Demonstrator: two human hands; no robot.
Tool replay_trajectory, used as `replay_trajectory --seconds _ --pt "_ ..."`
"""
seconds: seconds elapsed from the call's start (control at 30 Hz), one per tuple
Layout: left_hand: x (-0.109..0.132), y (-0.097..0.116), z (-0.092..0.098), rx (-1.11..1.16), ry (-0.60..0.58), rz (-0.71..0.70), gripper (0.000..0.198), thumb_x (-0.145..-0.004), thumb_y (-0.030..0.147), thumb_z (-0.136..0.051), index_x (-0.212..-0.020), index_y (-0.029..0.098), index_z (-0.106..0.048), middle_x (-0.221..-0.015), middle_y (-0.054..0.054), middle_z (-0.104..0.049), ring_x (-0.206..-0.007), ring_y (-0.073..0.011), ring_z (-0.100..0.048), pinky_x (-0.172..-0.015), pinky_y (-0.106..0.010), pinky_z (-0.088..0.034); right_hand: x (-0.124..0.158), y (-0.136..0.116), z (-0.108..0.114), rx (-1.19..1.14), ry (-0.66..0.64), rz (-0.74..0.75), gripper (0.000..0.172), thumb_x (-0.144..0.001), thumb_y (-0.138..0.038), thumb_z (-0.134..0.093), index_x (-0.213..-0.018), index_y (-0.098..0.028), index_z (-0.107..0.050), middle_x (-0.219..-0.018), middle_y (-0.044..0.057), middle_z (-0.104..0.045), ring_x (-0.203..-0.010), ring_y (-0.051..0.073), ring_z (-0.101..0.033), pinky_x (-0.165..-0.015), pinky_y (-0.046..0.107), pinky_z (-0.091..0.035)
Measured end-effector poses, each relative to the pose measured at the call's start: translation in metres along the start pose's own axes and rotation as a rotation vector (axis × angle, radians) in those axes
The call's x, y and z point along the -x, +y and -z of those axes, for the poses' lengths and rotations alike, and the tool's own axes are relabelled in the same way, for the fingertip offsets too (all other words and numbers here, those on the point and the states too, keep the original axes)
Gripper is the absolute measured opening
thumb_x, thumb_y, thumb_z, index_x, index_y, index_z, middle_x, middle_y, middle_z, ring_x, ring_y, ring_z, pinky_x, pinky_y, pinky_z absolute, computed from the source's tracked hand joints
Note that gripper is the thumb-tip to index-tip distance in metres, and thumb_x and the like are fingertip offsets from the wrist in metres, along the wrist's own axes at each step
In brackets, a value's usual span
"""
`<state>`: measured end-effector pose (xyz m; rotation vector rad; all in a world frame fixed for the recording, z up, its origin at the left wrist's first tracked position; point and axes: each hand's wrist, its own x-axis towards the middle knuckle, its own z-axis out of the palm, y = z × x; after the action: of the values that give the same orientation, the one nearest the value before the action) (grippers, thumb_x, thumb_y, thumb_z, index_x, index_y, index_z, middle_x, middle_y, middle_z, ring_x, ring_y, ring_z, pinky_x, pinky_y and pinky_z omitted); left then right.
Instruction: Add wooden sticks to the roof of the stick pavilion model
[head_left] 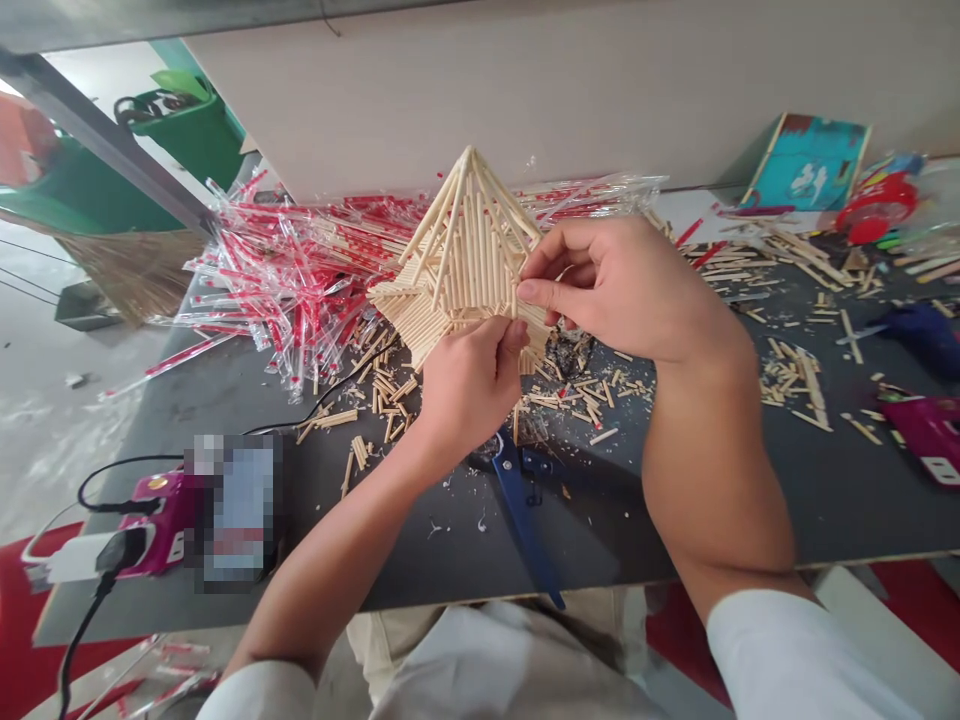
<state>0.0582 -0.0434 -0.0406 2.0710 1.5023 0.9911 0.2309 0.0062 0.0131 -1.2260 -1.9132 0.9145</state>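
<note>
Both hands hold a stick pyramid (465, 245)
The left hand (469, 385) grips its lower edge, the right hand (607, 285) pinches its right slope, covering that corner; blue scissors (525, 510) lie partly hidden under the left wrist.

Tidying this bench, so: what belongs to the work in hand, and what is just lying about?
In hand: stick model, held by left hand and right hand.
Lying about: blue cutters, red wrappers, teal board, cut sticks.
</note>
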Motion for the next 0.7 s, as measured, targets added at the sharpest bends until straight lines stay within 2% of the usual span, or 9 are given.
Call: replay_trajectory --seconds 0.17,0.33,0.47,0.57,0.6,0.7 --pt "-0.002 -0.001 0.003 0.021 -0.03 0.003 0.038 -0.106 0.035 -0.045 -0.084 0.017 -0.071 -0.072 -0.005 -0.072 -0.06 -0.0131 -0.06 -0.059 -0.029 -0.034 0.001 -0.001 0.001 0.05 0.012 0.005 0.021 -0.086 -0.039 -0.082 -0.085 -0.022 -0.069 -0.077 0.002 -0.069 -0.063 0.016 -0.064 -0.059 0.032 -0.049" --pt "-0.004 -0.001 0.006 0.051 -0.053 0.01 0.038 -0.106 0.034 -0.046 -0.083 0.018 -0.072 -0.072 -0.004 -0.073 -0.059 -0.0123 -0.061 -0.059 -0.028 -0.037 0.0 -0.004 -0.002 0.102 -0.005 -0.009 0.026 -0.093 -0.046 -0.073 -0.087 -0.021 -0.068 -0.076 0.002 -0.07 -0.062 0.015 -0.063 -0.06 0.03 -0.048" --pt "-0.005 -0.001 0.007 0.065 -0.053 0.005 0.037 -0.105 0.034 -0.046 -0.087 0.018 -0.074 -0.074 -0.003 -0.075 -0.061 -0.0121 -0.061 -0.061 -0.028 -0.038 0.001 -0.01 0.0 0.144 -0.022 -0.035 0.025 -0.097 -0.045 -0.067 -0.087 -0.023 -0.068 -0.075 0.002 -0.071 -0.065 0.016 -0.066 -0.062 0.031 -0.049" --pt "-0.005 -0.001 0.007 0.072 -0.063 0.02 0.039 -0.106 0.037 -0.046 -0.088 0.017 -0.075 -0.075 -0.004 -0.075 -0.06 -0.0124 -0.06 -0.059 -0.027 -0.038 0.009 -0.016 0.019 0.242 -0.029 -0.066 0.021 -0.098 -0.041 -0.065 -0.086 -0.025 -0.07 -0.077 0.001 -0.072 -0.067 0.017 -0.067 -0.063 0.032 -0.05" --pt "-0.005 -0.001 0.007 0.079 -0.067 0.029 0.04 -0.106 0.038 -0.046 -0.089 0.017 -0.075 -0.075 -0.005 -0.075 -0.06 -0.0124 -0.06 -0.058 -0.027 -0.038 0.013 -0.016 0.029 0.29 0.011 -0.087 0.019 -0.097 -0.04 -0.065 -0.088 -0.025 -0.072 -0.078 0.002 -0.073 -0.068 0.017 -0.068 -0.064 0.032 -0.05" --pt "-0.005 -0.002 0.007 0.112 -0.076 0.049 0.042 -0.106 0.039 -0.046 -0.089 0.016 -0.076 -0.076 -0.006 -0.075 -0.057 -0.0116 -0.057 -0.056 -0.026 -0.036 0.024 -0.002 0.066 0.457 0.249 -0.243 0.019 -0.096 -0.038 -0.063 -0.1 -0.023 -0.074 -0.086 0.006 -0.075 -0.072 0.018 -0.07 -0.066 0.033 -0.052"
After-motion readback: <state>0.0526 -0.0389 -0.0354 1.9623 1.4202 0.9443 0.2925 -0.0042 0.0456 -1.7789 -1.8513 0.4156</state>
